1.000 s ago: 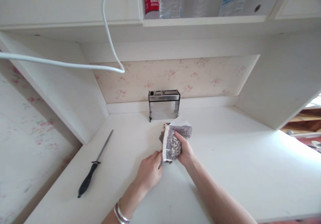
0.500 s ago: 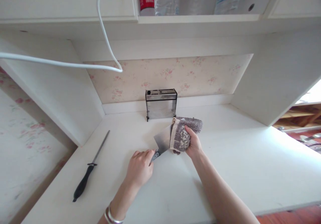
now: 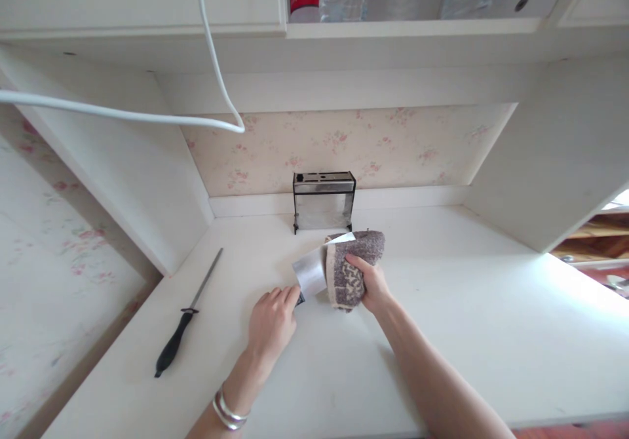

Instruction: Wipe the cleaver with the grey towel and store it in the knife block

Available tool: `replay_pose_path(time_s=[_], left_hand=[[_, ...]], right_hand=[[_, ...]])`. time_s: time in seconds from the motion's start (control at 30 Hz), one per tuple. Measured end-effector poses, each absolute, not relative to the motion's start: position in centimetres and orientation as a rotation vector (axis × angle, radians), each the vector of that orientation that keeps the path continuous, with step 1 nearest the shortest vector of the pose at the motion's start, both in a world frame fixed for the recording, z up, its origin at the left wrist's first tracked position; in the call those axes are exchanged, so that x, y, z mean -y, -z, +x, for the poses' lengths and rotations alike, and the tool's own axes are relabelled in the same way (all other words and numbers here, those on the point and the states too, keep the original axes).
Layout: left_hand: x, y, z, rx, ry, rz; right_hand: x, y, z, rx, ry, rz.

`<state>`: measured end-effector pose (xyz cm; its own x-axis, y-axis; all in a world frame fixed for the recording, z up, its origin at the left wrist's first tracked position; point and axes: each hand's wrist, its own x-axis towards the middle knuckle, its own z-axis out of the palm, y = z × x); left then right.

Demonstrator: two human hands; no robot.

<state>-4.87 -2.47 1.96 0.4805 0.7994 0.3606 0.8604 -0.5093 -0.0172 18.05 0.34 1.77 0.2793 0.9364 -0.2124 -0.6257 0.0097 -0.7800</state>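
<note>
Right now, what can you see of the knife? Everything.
The knife has a broad, shiny, metal-looking blade and a dark handle, mostly hidden in the left hand. It slants over the counter, blade partly covered by the folded cloth in the right hand; a bright corner shows past the cloth's top edge.

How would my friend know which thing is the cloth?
Find the big white counter, then the black-edged box at its back. Just in front, the right hand grips the cloth around a shiny blade. It's the fuzzy greyish one with cream patterns; the blade is smooth and plain.
</note>
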Motion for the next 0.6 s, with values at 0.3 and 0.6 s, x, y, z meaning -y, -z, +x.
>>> replay_pose_path(time_s=[0.3, 0.6], left_hand=[[2.8, -1.9, -3.8, 1.349, 0.474, -2.564], [1.7, -2.4, -4.9, 1.978, 1.502, -2.759]], right_hand=[[-1.3, -2.0, 22.5, 0.158, -1.187, -0.857], [-0.1, -3.5, 24.5, 0.269, -1.154, -0.466]])
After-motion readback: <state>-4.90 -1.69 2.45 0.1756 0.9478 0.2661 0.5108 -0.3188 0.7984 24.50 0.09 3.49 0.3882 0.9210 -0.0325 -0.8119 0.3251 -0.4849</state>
